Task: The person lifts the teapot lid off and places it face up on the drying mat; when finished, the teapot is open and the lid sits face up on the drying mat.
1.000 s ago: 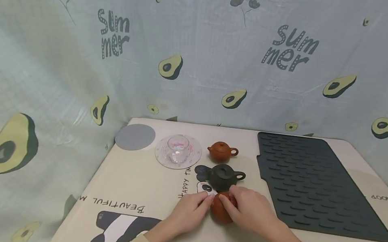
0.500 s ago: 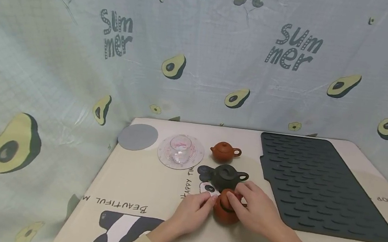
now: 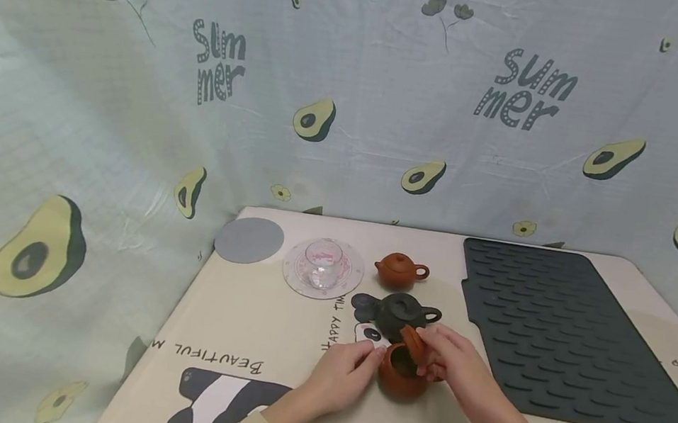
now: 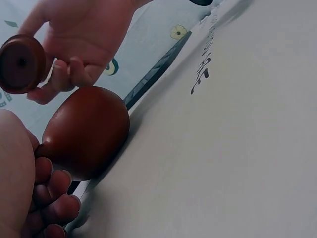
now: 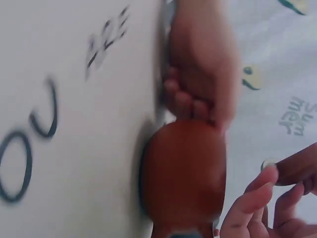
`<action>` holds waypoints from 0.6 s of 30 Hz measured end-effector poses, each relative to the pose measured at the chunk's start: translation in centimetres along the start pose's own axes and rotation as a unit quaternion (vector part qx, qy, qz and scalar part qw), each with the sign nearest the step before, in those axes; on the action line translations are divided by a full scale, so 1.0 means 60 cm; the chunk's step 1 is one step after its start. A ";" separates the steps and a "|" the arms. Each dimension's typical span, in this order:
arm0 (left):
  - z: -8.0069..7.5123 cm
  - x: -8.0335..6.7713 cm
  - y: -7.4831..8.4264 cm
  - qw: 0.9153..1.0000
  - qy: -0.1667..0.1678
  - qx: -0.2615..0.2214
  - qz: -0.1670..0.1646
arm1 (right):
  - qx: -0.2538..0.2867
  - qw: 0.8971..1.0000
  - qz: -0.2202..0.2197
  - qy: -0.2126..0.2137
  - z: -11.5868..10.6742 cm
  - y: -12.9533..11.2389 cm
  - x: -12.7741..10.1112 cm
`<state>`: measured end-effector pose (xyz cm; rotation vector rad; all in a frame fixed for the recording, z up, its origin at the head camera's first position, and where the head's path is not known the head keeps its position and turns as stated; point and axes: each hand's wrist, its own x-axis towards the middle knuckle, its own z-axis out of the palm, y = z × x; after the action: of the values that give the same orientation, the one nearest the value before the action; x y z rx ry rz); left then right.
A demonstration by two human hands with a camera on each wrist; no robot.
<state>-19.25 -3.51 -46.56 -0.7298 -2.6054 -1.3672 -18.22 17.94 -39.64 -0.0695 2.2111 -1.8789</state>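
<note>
A small reddish-brown clay teapot (image 3: 402,378) stands open on the table near the front; it also fills the left wrist view as a round teapot body (image 4: 86,131) and the right wrist view as a blurred teapot body (image 5: 184,173). My left hand (image 3: 343,376) touches its left side, fingers curled against it. My right hand (image 3: 454,366) pinches the teapot's lid (image 3: 412,343) tilted just above the rim; the lid (image 4: 21,64) shows its underside in the left wrist view.
Behind stand a dark teapot (image 3: 403,313) and a second brown teapot (image 3: 400,270). A glass cup (image 3: 322,272) sits on a clear saucer (image 3: 348,278), beside a grey round coaster (image 3: 249,240). A dark ribbed mat (image 3: 568,327) covers the right side. Avocado-print cloth hangs behind.
My right hand has lifted the lid off the front teapot and tilted it up, leaving the pot open. The left hand stays at the pot's side.
</note>
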 end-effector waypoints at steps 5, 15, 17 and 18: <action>0.001 0.000 -0.001 1.000 0.002 -0.002 0.004 | 0.188 0.979 0.062 -0.046 -0.008 0.007 0.001; 0.000 -0.003 0.002 1.000 0.003 -0.003 0.003 | 0.348 0.926 0.103 -0.103 -0.016 0.016 -0.008; 0.000 -0.003 0.003 1.000 0.003 -0.004 0.002 | 0.361 0.921 0.095 -0.116 -0.017 0.017 -0.008; -0.001 -0.002 0.003 1.000 0.004 -0.004 0.003 | 0.365 0.919 0.090 -0.121 -0.017 0.017 -0.008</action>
<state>-19.07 -3.50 -46.42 -0.7317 -2.5902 -1.3780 -17.86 19.19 -40.39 0.0319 1.2083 -2.3014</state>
